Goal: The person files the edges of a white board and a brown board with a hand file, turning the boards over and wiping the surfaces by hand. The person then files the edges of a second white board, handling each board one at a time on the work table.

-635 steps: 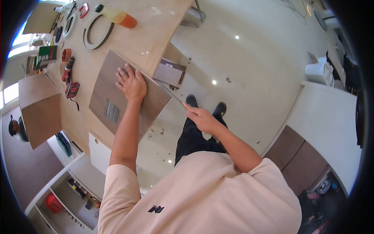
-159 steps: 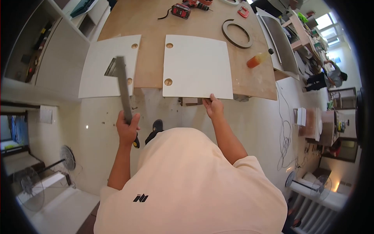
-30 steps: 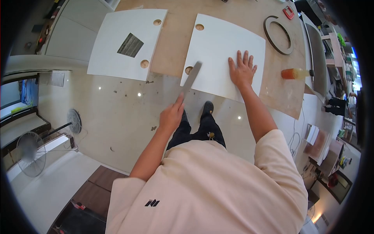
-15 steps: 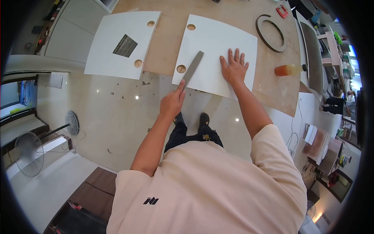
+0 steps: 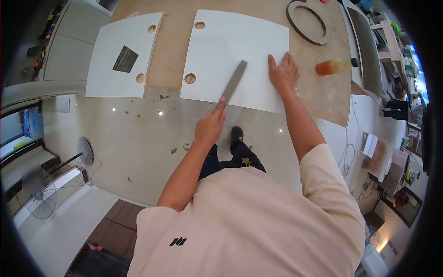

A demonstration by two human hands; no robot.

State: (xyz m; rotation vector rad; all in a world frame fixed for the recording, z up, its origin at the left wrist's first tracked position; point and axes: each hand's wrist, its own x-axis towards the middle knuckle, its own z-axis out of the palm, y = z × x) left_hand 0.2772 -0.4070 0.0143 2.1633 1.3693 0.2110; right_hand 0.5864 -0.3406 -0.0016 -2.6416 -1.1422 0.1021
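My left hand (image 5: 210, 125) is wrapped round the near end of a flat grey file (image 5: 235, 81), with a finger stretched along it. The file's blade points away from me over a white panel (image 5: 235, 41), crossing its near edge; the handle is hidden in my grip. Two round holes mark the panel's left side, one in the far corner and one in the near. At the panel's right edge, my right hand (image 5: 284, 74) lies with its fingers apart, thumb on the white surface and the other fingers toward the brown tabletop (image 5: 168, 51).
Left of this panel lies a second white panel (image 5: 104, 55) bearing a dark grey sheet (image 5: 125, 59). A coil of edge banding (image 5: 325, 34) and a bottle of orange liquid (image 5: 330, 67) are on the right. Floor fans (image 5: 85, 151) stand at left; a cable (image 5: 347, 159) trails at right.
My right hand has slid from the panel's surface to its right edge. My left hand and the file have shifted right along the near edge. The view has shifted, too.
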